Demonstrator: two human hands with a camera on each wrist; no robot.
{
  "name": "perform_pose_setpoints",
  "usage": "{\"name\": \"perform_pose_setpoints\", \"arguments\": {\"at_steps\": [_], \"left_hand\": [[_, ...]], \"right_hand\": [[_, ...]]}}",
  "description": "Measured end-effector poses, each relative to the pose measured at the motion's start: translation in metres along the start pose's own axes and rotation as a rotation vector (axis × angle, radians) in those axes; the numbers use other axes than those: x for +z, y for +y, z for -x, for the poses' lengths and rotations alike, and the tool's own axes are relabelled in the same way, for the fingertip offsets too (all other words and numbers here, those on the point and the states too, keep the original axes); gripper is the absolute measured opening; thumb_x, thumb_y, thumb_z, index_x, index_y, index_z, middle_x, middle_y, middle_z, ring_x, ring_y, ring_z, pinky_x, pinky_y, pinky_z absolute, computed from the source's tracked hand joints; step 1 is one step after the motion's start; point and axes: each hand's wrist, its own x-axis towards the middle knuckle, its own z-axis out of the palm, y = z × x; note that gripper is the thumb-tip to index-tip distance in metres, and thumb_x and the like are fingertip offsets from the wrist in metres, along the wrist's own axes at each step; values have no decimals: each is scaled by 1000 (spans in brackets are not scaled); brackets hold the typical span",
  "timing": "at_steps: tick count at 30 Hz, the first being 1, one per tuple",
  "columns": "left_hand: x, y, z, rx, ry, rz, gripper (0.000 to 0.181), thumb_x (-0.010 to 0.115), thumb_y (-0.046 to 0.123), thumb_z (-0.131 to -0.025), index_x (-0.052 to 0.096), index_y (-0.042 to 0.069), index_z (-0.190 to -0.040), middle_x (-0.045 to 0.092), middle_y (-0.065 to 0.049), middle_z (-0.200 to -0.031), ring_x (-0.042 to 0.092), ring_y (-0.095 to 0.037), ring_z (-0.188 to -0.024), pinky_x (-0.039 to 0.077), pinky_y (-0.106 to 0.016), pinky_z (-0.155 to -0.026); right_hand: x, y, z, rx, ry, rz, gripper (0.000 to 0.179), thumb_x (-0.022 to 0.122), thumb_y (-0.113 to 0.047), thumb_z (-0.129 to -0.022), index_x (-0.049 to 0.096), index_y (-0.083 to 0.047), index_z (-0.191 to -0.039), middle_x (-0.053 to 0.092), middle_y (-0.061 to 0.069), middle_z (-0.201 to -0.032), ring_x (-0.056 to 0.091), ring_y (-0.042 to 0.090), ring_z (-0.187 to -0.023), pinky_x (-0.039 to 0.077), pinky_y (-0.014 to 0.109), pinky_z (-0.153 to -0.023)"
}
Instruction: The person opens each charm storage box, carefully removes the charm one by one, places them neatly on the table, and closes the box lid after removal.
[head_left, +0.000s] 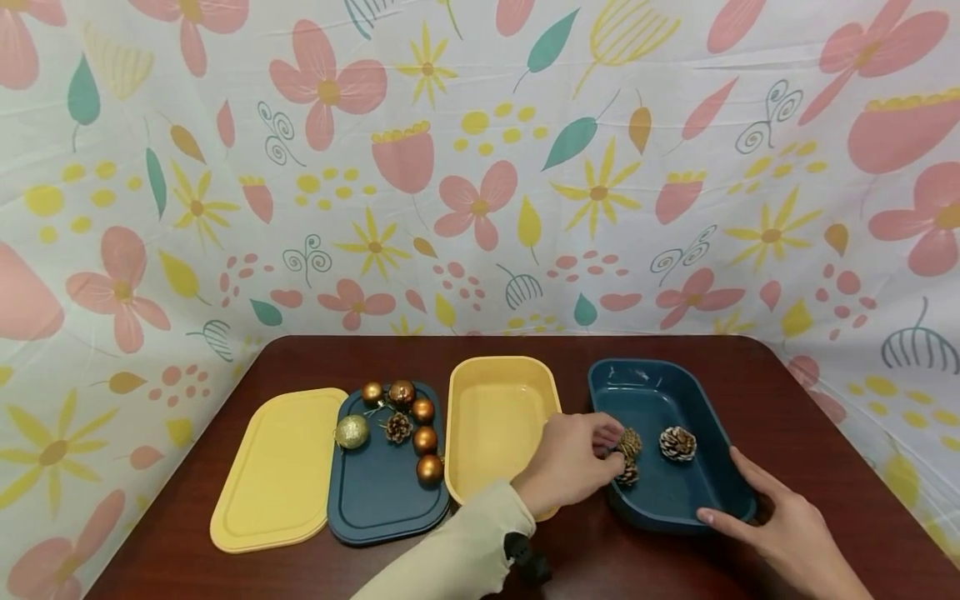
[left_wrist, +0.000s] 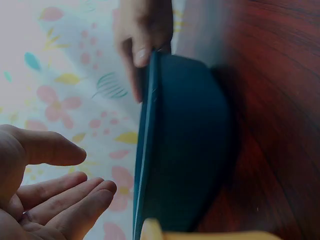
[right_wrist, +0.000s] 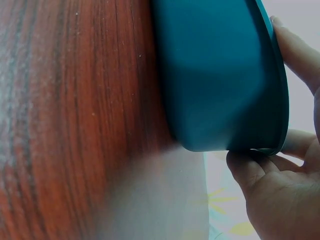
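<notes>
My left hand (head_left: 573, 458) hangs over the left rim of the blue box (head_left: 660, 500), beside two pinecones (head_left: 628, 473) inside it. In the left wrist view, the thumb and fingers of that hand (left_wrist: 55, 185) are apart with nothing between them. A third pinecone (head_left: 678, 443), with pale-tipped scales, lies farther right in the box. My right hand (head_left: 787, 533) grips the box's near right corner. The right wrist view shows the thumb low against the outer wall of the blue box (right_wrist: 220, 85) and fingers at its rim.
Left of the blue box stands a yellow box (head_left: 498, 417). Farther left, a blue lid (head_left: 386, 508) carries several copper baubles (head_left: 424, 440), a gold glitter bauble (head_left: 352, 432) and a small pinecone (head_left: 397, 427). A yellow lid (head_left: 277, 467) lies at the far left.
</notes>
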Motion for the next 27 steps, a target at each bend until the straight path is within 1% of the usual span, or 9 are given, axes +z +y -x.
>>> {"name": "perform_pose_setpoints", "arguments": {"at_steps": [4,6,9,13,15,17,19,23,27], "left_hand": [[12,7,-8,52,-28,-177,26,70,22,-92,74,20,-117,77,9,-109,70,4,-94,49,-4,-73],[17,10,-12,68,-39,-261,27,70,23,-92,73,22,-119,77,11,-107,69,5,-89,50,-6,-72],[22,15,-18,79,-78,-401,25,71,24,-91,74,22,-115,75,12,-83,63,5,-67,49,-8,-64],[31,22,-25,97,-159,-629,8,75,27,-88,73,23,-94,57,11,-57,48,1,-47,42,-10,-51],[37,26,-27,113,-189,-750,9,77,33,-86,72,26,-84,57,12,-58,50,0,-50,44,-12,-52],[45,30,-30,120,-215,-856,10,78,39,-85,73,30,-82,63,15,-64,54,1,-58,48,-13,-58],[52,32,-32,117,-244,-929,8,78,41,-85,74,34,-83,68,17,-73,58,0,-66,52,-14,-63],[63,35,-35,95,-281,-1006,2,74,40,-88,74,39,-90,71,18,-84,61,-1,-70,56,-18,-61],[69,36,-38,54,-266,-1063,6,73,41,-89,75,42,-94,72,19,-87,61,-1,-68,55,-19,-56]], "right_hand": [[1,1,1,-8,6,-6,106,69,-57,-89,15,0,-159,28,43,-152,38,66,-128,51,65,-89],[1,2,1,-16,12,-10,105,69,-56,-89,16,0,-159,29,43,-151,39,66,-127,51,66,-88],[1,2,1,-26,23,-11,104,70,-55,-89,17,0,-159,30,43,-151,39,66,-127,50,66,-88],[1,1,0,-26,24,-10,105,71,-56,-88,16,-1,-160,30,42,-152,39,65,-128,50,67,-88],[1,0,-1,-23,22,-8,105,70,-56,-88,16,-2,-160,29,42,-152,39,65,-128,50,67,-89],[1,0,-1,-21,21,-5,106,70,-57,-88,16,-1,-160,30,42,-152,39,65,-128,50,67,-89],[1,0,0,-20,21,-4,105,70,-57,-88,17,-1,-159,30,42,-152,39,65,-127,50,67,-89],[1,1,1,-25,22,-5,105,71,-56,-88,19,2,-159,31,44,-150,41,65,-126,51,66,-88],[1,1,1,-17,9,-12,105,70,-56,-88,18,0,-159,29,44,-151,43,64,-126,53,64,-87]]}}
